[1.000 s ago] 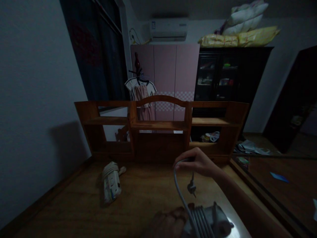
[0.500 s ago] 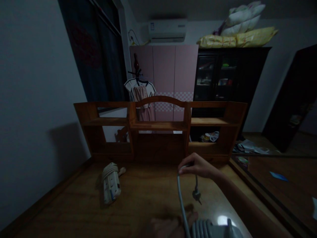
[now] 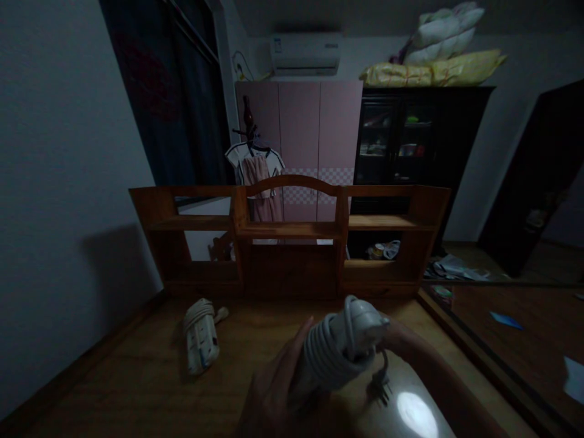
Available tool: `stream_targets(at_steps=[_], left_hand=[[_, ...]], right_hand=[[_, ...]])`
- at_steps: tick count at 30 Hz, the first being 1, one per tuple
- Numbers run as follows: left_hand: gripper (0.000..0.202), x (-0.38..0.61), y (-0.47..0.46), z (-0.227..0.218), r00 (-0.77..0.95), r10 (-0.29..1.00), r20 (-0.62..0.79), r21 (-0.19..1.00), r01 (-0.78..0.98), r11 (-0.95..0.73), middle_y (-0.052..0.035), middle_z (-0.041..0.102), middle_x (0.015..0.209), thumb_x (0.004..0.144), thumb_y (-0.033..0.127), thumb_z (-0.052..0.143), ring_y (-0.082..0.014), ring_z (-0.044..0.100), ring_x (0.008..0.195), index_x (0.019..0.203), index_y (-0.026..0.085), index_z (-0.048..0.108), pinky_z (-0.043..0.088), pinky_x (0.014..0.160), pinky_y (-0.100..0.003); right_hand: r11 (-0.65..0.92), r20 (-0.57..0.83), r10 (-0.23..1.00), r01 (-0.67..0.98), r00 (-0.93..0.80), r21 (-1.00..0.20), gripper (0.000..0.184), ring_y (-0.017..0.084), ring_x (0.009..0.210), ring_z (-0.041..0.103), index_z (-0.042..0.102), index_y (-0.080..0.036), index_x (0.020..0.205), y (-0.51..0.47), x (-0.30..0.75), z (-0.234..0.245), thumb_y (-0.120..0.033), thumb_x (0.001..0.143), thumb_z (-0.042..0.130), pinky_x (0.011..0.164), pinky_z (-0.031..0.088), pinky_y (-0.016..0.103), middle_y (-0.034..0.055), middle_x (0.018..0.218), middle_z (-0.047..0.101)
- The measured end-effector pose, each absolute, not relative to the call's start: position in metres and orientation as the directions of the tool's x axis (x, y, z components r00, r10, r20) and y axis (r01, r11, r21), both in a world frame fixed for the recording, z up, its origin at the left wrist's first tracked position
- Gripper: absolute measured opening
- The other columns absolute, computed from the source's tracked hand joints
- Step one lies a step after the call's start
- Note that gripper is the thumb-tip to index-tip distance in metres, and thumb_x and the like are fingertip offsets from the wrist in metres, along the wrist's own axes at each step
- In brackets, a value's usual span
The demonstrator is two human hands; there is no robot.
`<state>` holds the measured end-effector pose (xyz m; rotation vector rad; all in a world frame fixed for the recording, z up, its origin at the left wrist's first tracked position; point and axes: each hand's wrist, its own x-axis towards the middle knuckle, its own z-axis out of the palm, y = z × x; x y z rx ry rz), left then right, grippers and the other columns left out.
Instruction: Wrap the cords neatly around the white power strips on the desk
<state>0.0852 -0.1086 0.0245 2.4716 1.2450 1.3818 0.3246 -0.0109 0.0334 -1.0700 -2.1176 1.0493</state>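
Cream power strip (image 3: 201,348), cord (image 3: 199,309) wound round its far end, lies on the surface (image 3: 137,383) left of the left grip (image 3: 271,386), which is wrapped round a gray cord-wound unit (image 3: 331,353), tilted up, tight coils plus a loop at the rounded end. Open-compartment wooden shelf unit (image 3: 292,230) stands beyond that grip; right grip (image 3: 391,331) mostly hidden behind the gray unit, can't tell if it's pinching, pronged plug (image 3: 379,383) just below it. Dark glass-door cabinet (image 3: 429,125), well beyond right grip, holds small items, some green, some red.
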Motion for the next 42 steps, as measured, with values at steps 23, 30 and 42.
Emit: stream_targets(at_steps=[23, 30, 42], left_hand=[[0.064, 0.063, -0.014, -0.009, -0.236, 0.885, 0.401, 0.821, 0.520, -0.234, -0.0161, 0.056, 0.125, 0.074, 0.043, 0.063, -0.0273, 0.055, 0.114, 0.128, 0.012, 0.046, 0.043, 0.096, -0.040], [0.056, 0.092, -0.046, -0.023, 0.232, 0.963, 0.135, 0.950, 0.247, -0.192, -0.0101, 0.063, 0.116, 0.070, 0.024, 0.066, -0.0223, 0.063, 0.098, 0.122, 0.017, 0.048, 0.049, 0.087, -0.033], [0.045, 0.129, -0.077, -0.028, 0.533, 0.838, 0.117, 0.941, 0.209, -0.265, -0.0019, 0.068, 0.104, 0.064, 0.021, 0.067, -0.0249, 0.064, 0.094, 0.108, 0.023, 0.062, 0.052, 0.079, -0.034]], right_hand=[[0.626, 0.549, 0.631, 0.778, -0.548, 0.057, 0.029, 0.014, 0.062, 0.057, 0.057, -0.019, 0.115, -0.073, 0.320, 0.044, -0.012, 0.093, 0.039, 0.052, 0.037, 0.024, 0.0042, 0.078, 0.061], [0.750, 0.543, 0.418, 0.614, -0.729, 0.246, 0.036, 0.014, 0.063, 0.055, 0.049, -0.015, 0.128, -0.085, 0.314, 0.058, -0.012, 0.093, 0.041, 0.053, 0.039, 0.026, 0.0039, 0.076, 0.060], [0.801, 0.282, 0.591, 0.591, -0.756, -0.095, 0.020, 0.009, 0.057, 0.053, 0.067, -0.028, 0.101, -0.082, 0.302, 0.084, -0.016, 0.088, 0.057, 0.050, 0.029, 0.024, -0.0021, 0.074, 0.063]])
